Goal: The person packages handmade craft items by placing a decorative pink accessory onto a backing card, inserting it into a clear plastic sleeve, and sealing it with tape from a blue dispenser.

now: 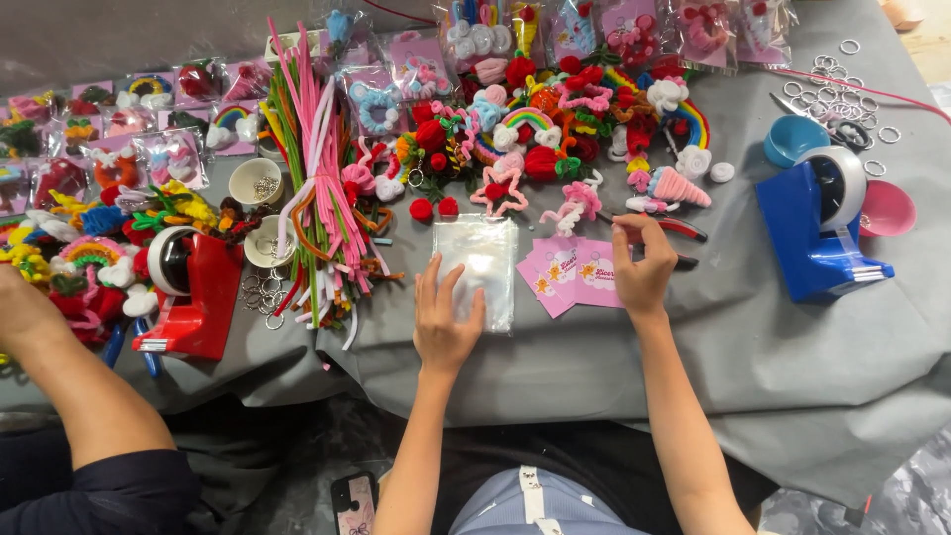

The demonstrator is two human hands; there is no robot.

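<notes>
left hand lies flat, fingers spread, on an empty clear plastic sleeve on the grey-covered worktop. right hand pinches one pink printed backing card just beside it. card not yet inside; loose fuzzy pipe-cleaner charms lie unbagged beyond.

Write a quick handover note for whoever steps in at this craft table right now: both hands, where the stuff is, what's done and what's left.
Left hand: flat on the clear bags, fingers spread.
Right hand: pinching at the pink cards, beside the bags on the grey cloth.
Done: bagged fuzzy charms lie at the far left.
Left: loose fuzzy figures sit unbagged behind the cards.
Another person's arm works by the red tape dispenser.
</notes>
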